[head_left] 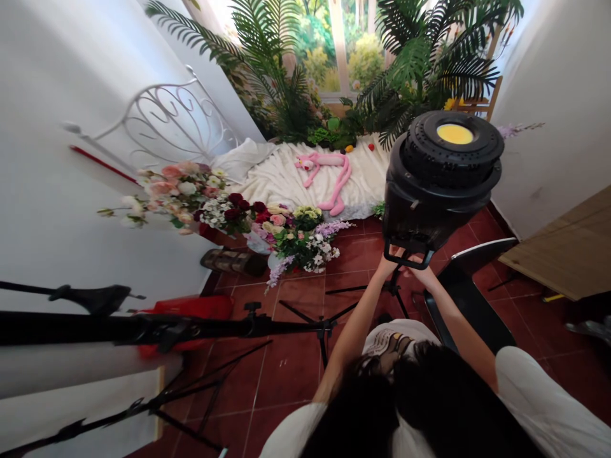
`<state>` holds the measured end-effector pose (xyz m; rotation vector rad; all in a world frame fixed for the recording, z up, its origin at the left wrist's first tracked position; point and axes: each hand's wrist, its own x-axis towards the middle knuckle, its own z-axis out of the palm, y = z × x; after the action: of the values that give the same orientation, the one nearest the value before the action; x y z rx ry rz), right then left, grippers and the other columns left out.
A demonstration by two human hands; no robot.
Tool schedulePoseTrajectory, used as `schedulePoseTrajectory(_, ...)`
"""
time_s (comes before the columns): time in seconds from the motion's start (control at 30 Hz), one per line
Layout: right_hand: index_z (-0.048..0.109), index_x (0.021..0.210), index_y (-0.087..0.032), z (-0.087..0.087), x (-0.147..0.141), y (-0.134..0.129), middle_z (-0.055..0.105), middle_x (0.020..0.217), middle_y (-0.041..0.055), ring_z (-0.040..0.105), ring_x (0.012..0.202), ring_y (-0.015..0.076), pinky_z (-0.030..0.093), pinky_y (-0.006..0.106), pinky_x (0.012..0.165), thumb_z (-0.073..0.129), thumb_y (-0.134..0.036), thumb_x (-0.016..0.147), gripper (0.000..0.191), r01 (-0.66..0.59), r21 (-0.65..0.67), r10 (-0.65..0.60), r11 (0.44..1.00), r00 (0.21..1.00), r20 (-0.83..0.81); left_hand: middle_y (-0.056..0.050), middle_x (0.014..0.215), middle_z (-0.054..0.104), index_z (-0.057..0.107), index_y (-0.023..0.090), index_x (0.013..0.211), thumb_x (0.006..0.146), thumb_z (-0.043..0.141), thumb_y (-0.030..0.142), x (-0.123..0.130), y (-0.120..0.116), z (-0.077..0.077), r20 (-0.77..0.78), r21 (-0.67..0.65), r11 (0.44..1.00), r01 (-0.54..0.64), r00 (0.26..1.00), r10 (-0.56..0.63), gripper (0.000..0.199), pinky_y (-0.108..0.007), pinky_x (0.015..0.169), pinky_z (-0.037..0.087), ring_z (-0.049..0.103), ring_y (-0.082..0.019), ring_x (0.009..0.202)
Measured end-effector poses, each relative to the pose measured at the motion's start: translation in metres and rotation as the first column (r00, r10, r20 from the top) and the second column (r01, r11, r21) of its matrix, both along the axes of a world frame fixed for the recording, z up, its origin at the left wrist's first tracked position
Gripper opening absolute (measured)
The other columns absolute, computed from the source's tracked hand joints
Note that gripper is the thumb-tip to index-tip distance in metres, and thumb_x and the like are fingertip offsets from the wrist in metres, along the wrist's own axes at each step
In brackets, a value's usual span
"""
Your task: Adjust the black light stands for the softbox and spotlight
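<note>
A large black studio lamp [420, 210] with a yellow round centre stands tilted in front of me, on a stand [395, 286]. Both my arms reach forward to just below its rear handle [408, 259]. My left hand [388, 262] is at the left of the stand's top, its fingers mostly hidden behind the handle. Close by on the right, my right hand [421, 271] has its fingers curled in toward the stand; what they hold is hidden. Dark hair covers the bottom middle.
A pink plush toy [329, 162] lies on a cream blanket [367, 184] ahead, with flower bunches [296, 235] in front. Black stand poles [200, 327] cross the left side. A black chair [470, 305] is close on the right, beside a wooden panel [563, 248].
</note>
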<state>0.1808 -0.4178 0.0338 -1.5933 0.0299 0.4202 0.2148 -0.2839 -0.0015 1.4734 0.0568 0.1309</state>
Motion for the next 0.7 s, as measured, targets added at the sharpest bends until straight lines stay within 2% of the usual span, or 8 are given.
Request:
schedulePoseTrajectory(0.2, 0.061, 0.072, -0.018, -0.013, -0.01, 0.017, 0.075, 0.074, 0.0058, 0.064, 0.058, 0.0103, 0.057, 0.021, 0.06, 0.079, -0.046, 0.076, 0.033, -0.04, -0.046, 0.034, 0.998, 0.993, -0.112, -0.01, 0.089, 0.073, 0.067, 0.015, 0.09, 0.076, 0.071, 0.051, -0.071, 0.056, -0.055, -0.238, -0.184, 0.966, -0.183, 0.962, 0.136, 0.038, -0.04, 0.088, 0.055, 0.07, -0.021, 0.086)
schedulePoseTrajectory(0.33, 0.057, 0.067, -0.019, -0.007, -0.004, 0.033, 0.074, 0.073, 0.0039, 0.063, 0.058, 0.0093, 0.056, 0.02, 0.06, 0.079, -0.05, 0.074, 0.039, -0.131, -0.048, 0.127, 0.99, 0.989, -0.08, -0.008, 0.081, 0.073, 0.068, 0.014, 0.087, 0.074, 0.07, 0.043, -0.139, 0.109, -0.092, -0.448, -0.146, 0.856, -0.496, 0.804, 0.39, 0.031, -0.034, 0.081, 0.056, 0.068, -0.017, 0.074)
schedulePoseTrajectory(0.4, 0.054, 0.065, -0.02, -0.005, 0.0, 0.045, 0.074, 0.072, 0.0038, 0.062, 0.057, 0.009, 0.056, 0.019, 0.06, 0.079, -0.051, 0.073, 0.041, -0.187, -0.046, 0.182, 0.981, 0.979, -0.088, -0.005, 0.076, 0.071, 0.065, 0.014, 0.081, 0.076, 0.065, 0.033, -0.176, 0.138, -0.102, -0.541, -0.067, 0.703, -0.708, 0.618, 0.571, 0.019, -0.03, 0.074, 0.055, 0.067, -0.015, 0.068)
schedulePoseTrajectory(0.43, 0.054, 0.065, -0.02, -0.004, 0.002, 0.052, 0.074, 0.072, 0.0038, 0.062, 0.057, 0.0087, 0.056, 0.019, 0.06, 0.08, -0.051, 0.073, 0.042, -0.211, -0.044, 0.206, 0.976, 0.973, -0.102, -0.004, 0.073, 0.069, 0.063, 0.015, 0.079, 0.076, 0.062, 0.029, -0.193, 0.151, -0.105, -0.582, 0.003, 0.581, -0.814, 0.471, 0.663, 0.015, -0.03, 0.069, 0.054, 0.065, -0.014, 0.063)
schedulePoseTrajectory(0.47, 0.053, 0.065, -0.02, -0.004, 0.003, 0.061, 0.075, 0.071, 0.0038, 0.063, 0.056, 0.0084, 0.055, 0.019, 0.059, 0.081, -0.052, 0.072, 0.043, -0.234, -0.042, 0.228, 0.971, 0.966, -0.119, -0.003, 0.071, 0.067, 0.061, 0.015, 0.078, 0.077, 0.059, 0.027, -0.21, 0.164, -0.106, -0.601, 0.072, 0.463, -0.883, 0.332, 0.727, 0.012, -0.029, 0.065, 0.053, 0.063, -0.014, 0.06)
schedulePoseTrajectory(0.53, 0.053, 0.066, -0.02, -0.005, 0.005, 0.081, 0.075, 0.071, 0.0037, 0.063, 0.056, 0.0084, 0.055, 0.019, 0.058, 0.083, -0.053, 0.069, 0.045, -0.292, -0.039, 0.283, 0.956, 0.948, -0.147, -0.002, 0.074, 0.064, 0.056, 0.016, 0.08, 0.082, 0.051, 0.025, -0.238, 0.186, -0.102, -0.591, 0.153, 0.288, -0.945, 0.146, 0.793, 0.011, -0.029, 0.065, 0.051, 0.063, -0.014, 0.063)
schedulePoseTrajectory(0.63, 0.05, 0.066, -0.02, -0.005, 0.005, 0.117, 0.075, 0.068, 0.0037, 0.063, 0.054, 0.0096, 0.055, 0.02, 0.056, 0.084, -0.059, 0.064, 0.052, -0.414, -0.037, 0.405, 0.909, 0.902, -0.147, -0.005, 0.093, 0.066, 0.055, 0.018, 0.092, 0.087, 0.045, 0.027, -0.262, 0.211, -0.082, -0.441, 0.165, 0.056, -0.985, -0.023, 0.897, 0.014, -0.03, 0.079, 0.053, 0.066, -0.015, 0.082)
schedulePoseTrajectory(0.7, 0.05, 0.067, -0.02, -0.002, 0.002, 0.145, 0.075, 0.069, 0.004, 0.064, 0.054, 0.0101, 0.054, 0.021, 0.056, 0.083, -0.063, 0.062, 0.054, -0.511, -0.028, 0.505, 0.859, 0.855, -0.12, -0.007, 0.105, 0.066, 0.057, 0.019, 0.099, 0.089, 0.048, 0.034, -0.265, 0.222, -0.06, -0.246, 0.134, -0.025, -0.991, -0.058, 0.968, 0.02, -0.032, 0.094, 0.05, 0.065, -0.016, 0.098)
